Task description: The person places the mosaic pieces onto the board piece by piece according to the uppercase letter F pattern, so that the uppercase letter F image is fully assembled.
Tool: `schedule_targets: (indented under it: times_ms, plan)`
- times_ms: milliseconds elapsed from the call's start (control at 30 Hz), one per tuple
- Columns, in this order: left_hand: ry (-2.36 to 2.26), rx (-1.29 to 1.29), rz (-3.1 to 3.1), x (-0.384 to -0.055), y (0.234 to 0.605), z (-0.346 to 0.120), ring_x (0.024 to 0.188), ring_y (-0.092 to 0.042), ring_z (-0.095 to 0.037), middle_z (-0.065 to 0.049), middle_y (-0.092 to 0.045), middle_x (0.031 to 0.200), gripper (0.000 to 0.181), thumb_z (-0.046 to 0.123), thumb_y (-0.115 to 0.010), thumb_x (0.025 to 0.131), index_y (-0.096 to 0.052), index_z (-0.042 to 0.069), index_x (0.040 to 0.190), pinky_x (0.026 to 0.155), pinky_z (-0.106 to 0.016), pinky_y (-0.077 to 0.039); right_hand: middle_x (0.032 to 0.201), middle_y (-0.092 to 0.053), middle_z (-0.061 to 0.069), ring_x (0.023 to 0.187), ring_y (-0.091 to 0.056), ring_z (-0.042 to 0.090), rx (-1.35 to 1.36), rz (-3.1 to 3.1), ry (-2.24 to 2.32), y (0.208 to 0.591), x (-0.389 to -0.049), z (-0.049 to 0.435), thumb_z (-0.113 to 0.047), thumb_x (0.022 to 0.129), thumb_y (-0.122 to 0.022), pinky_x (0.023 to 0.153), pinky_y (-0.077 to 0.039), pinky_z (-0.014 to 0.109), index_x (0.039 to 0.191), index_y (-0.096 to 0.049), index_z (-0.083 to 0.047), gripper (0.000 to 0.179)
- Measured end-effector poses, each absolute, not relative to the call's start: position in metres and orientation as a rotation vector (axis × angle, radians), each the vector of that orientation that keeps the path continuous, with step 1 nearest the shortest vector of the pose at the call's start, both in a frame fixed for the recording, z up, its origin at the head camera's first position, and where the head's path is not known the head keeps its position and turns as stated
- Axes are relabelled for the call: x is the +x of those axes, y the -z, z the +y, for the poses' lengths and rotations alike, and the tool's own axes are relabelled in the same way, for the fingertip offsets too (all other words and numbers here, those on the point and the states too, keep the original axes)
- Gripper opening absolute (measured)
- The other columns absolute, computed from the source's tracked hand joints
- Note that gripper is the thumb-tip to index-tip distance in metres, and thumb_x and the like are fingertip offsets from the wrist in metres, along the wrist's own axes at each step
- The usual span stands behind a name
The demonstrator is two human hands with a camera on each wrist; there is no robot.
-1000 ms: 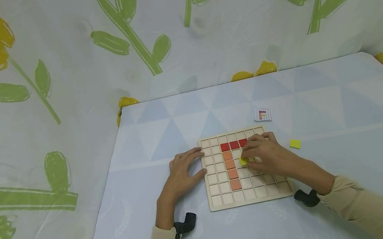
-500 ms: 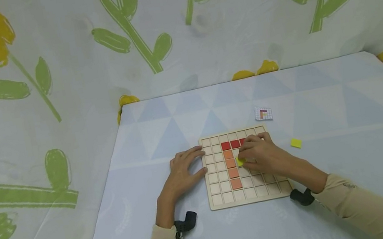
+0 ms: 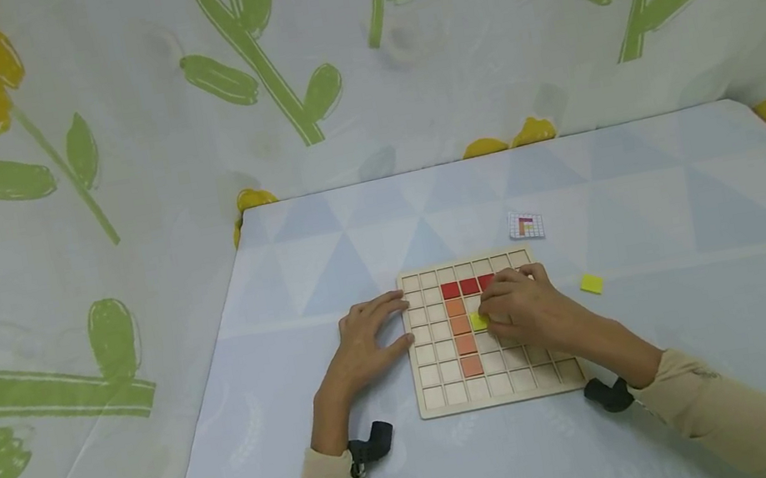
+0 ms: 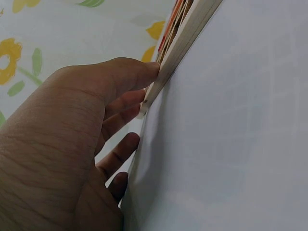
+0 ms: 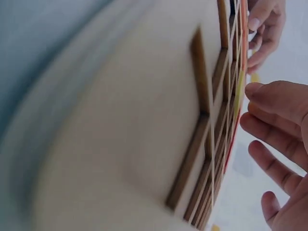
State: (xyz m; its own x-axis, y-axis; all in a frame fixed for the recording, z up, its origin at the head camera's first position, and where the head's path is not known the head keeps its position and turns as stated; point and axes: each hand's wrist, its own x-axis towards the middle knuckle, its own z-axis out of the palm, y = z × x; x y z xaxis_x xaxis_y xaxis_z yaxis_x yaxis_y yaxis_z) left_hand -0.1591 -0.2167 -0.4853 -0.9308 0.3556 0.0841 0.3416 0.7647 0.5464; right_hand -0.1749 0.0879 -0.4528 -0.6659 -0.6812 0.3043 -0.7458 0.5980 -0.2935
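A wooden grid board (image 3: 447,396) lies on the table. Orange tiles (image 3: 470,365) run down one of its columns, and red tiles (image 3: 469,286) form a row at the top, its right end covered by my hand. Beside the orange column, a yellow tile (image 3: 478,320) sits at a cell, partly under the fingertips of my right hand (image 3: 536,313). In the right wrist view those fingers (image 5: 274,98) reach to the tile's face without wrapping round it. My left hand (image 3: 365,349) rests at the board's left edge, its thumb (image 4: 144,74) touching the side.
Another yellow tile (image 3: 592,283) lies on the table right of the board. A small card (image 3: 526,225) with a printed coloured grid pattern lies behind the board. A floral cloth (image 3: 470,30) hangs behind the table.
My right hand has moved slightly left with the yellow tile, which now lies flatter, closer to the orange column. More of the tile shows. My left hand has stayed at the board's edge.
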Motion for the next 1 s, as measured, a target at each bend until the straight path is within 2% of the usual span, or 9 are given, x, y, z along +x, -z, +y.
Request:
schedule_targets:
  times_ms: [333, 667, 1000]
  plan:
    - [-0.905, 0.582, 2.934, -0.159, 0.485, -0.216, 0.135, -0.038, -0.025, 0.009, -0.043, 0.154, 0.049, 0.037, -0.066, 0.093, -0.058, 0.024, 0.139, 0.105, -0.053, -0.024, 0.106, -0.071, 0.000, 0.113, -0.055, 0.026, 1.005, -2.793, -0.627, 0.446, -0.167, 0.120, -0.013, 0.081, -0.082, 0.094, -0.029, 0.057, 0.101, -0.077, -0.013, 0.020]
    - [-0.931, 0.592, 2.932, -0.160, 0.489, -0.216, 0.133, -0.039, -0.027, 0.008, -0.045, 0.153, 0.049, 0.037, -0.067, 0.092, -0.059, 0.023, 0.139, 0.102, -0.053, -0.026, 0.107, -0.070, 0.005, 0.111, -0.054, 0.028, 0.876, -2.806, -0.591, 0.448, -0.169, 0.164, -0.009, 0.081, -0.082, 0.090, -0.027, 0.060, 0.103, -0.075, -0.011, 0.023]
    - [-0.888, 0.571, 2.924, -0.161, 0.488, -0.217, 0.135, -0.038, -0.025, 0.011, -0.042, 0.154, 0.049, 0.039, -0.066, 0.093, -0.058, 0.026, 0.140, 0.103, -0.051, -0.025, 0.105, -0.070, 0.013, 0.107, -0.054, 0.033, 0.777, -2.755, -0.557, 0.452, -0.171, 0.188, -0.008, 0.076, -0.084, 0.087, -0.027, 0.064, 0.100, -0.075, -0.006, 0.025]
